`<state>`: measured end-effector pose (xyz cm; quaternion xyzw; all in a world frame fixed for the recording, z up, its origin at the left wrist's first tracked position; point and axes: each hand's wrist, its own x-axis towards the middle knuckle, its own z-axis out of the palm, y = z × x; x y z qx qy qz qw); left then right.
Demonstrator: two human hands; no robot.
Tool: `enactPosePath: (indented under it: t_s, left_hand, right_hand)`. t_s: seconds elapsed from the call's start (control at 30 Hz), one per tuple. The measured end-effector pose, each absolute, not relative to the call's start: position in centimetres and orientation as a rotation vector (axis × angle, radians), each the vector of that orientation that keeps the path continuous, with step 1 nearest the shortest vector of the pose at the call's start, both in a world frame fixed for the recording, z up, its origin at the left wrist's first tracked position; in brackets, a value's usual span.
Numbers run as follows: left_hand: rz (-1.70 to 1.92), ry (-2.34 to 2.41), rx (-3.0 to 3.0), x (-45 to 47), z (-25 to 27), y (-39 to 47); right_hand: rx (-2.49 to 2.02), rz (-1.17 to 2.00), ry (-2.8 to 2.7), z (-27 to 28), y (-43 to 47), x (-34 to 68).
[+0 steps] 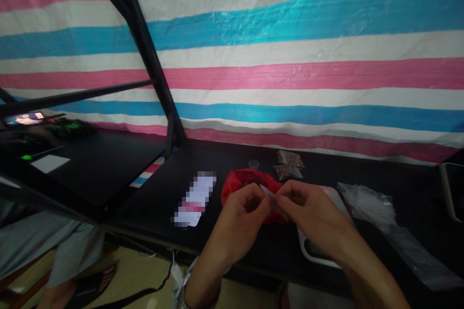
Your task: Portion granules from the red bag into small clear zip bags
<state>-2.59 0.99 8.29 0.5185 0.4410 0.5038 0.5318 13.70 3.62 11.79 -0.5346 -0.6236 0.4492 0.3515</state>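
Observation:
Both hands meet over a red bag [235, 178] on the black table. My left hand [248, 207] and my right hand [302, 203] pinch a small clear plastic bag [268, 193] between thumbs and fingers. Most of that little bag is hidden by the fingers. Beneath my right hand lies a white-rimmed flat device [306, 251], partly covered by the wrist. Behind the red bag are two filled small bags [288, 171] with brown grainy contents, and a small clear cup [253, 164].
Several flat plastic bags [369, 205] lie to the right. A blurred-out phone-like panel [195, 200] lies at left. Black frame posts [145, 48] rise beside a striped sheet [308, 77]. Another person's leg [72, 246] shows lower left. A dark-screened device [453, 188] stands at the right edge.

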Motion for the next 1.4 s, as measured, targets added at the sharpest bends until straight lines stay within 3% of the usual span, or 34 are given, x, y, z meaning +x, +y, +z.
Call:
enactPosePath:
  t_s: [0.17, 0.57, 0.73, 0.87, 1.2, 1.4]
  left_hand:
    - [1.291, 1.289, 1.291, -2.2, 7.5, 1.1]
    - [1.452, 1.333, 1.344, -4.1, 7.7, 1.7]
    - [1.476, 1.965, 1.676, -4.5, 7.3, 2.2]
    - [1.302, 2.326, 1.609, -4.7, 6.1, 2.3]
    - [1.507, 1.935, 1.546, -6.0, 5.3, 2.9]
    - [1.668, 1.799, 1.456, -6.3, 5.9, 2.8]
  right_hand:
    - [-1.494, 0.862, -1.622, 11.7, 4.0, 13.4]
    - [-1.18, 1.51, -1.205, 8.8, 5.4, 11.7]
    - [-1.176, 1.229, -1.164, 7.2, 7.0, 11.4]
    - [-1.287, 0.953, -1.319, 6.2, 8.0, 11.3]
    - [-1.16, 0.575, -1.549, 6.4, 7.6, 10.0]
    - [-1.194, 0.603, -1.685, 6.1, 7.4, 10.3]
